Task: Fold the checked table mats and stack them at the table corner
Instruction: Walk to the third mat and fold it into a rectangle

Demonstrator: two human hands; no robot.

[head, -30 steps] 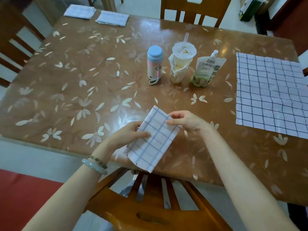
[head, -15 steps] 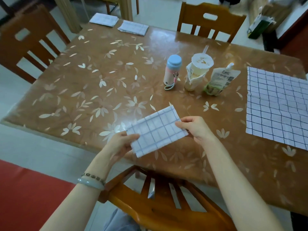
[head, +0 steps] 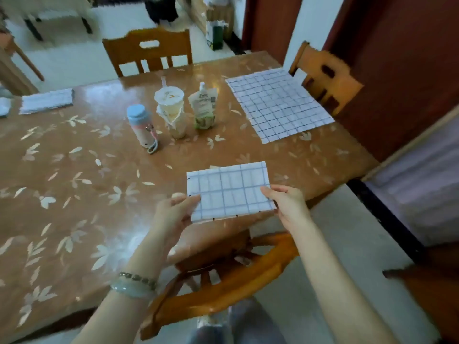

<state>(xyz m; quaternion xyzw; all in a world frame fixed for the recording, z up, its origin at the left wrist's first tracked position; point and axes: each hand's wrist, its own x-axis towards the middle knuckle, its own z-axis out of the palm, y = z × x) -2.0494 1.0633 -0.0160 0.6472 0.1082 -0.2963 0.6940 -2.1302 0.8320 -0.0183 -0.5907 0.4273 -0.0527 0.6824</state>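
A folded white mat with blue checks [head: 229, 191] is held level above the near table edge. My left hand [head: 175, 214] pinches its lower left corner and my right hand [head: 285, 203] grips its lower right corner. An unfolded checked mat [head: 279, 103] lies flat at the far right of the table. Two folded mats lie at the far left: one [head: 47, 100] in full view, the other [head: 3, 106] cut off by the frame edge.
A blue-capped bottle [head: 140, 126], a lidded cup with a straw [head: 171, 108] and a spouted pouch [head: 203, 108] stand mid-table [head: 74, 170]. Wooden chairs stand at the far side [head: 149, 52], the right side [head: 325, 75] and just below my hands [head: 223, 281].
The folded mat has turned from tilted to level between my hands and moved right. The view has swung right, so the unfolded mat sits nearer the middle.
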